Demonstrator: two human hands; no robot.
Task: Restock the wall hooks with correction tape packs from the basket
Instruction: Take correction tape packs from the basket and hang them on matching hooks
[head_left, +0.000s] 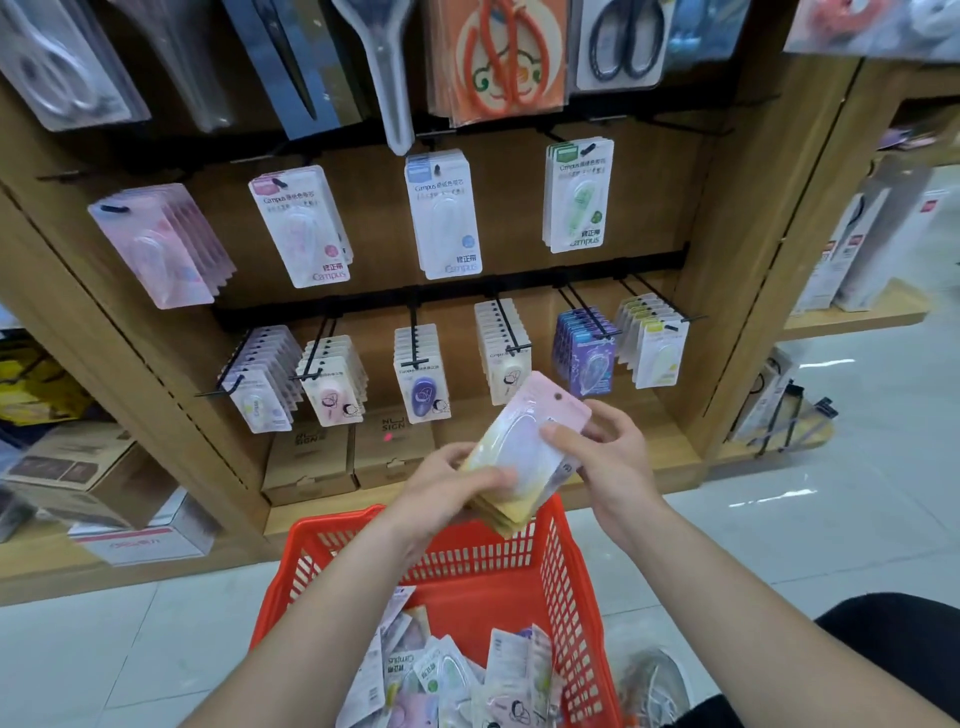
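Observation:
A small stack of pastel correction tape packs (524, 452) is held above the far rim of the red basket (571, 582). My left hand (447, 483) grips the stack's lower end. My right hand (608, 447) pinches the top pack near its pink upper end with the hang hole. More loose packs (457, 675) lie in the basket. The wall hooks (415, 338) on the wooden panel carry two rows of hanging packs, the lower row just beyond my hands.
Cardboard boxes (311, 462) stand on the low shelf under the hooks. Scissors packs (498, 57) hang along the top. Boxes (93, 483) sit at the left, another shelf unit (857, 249) at the right. The floor is pale tile.

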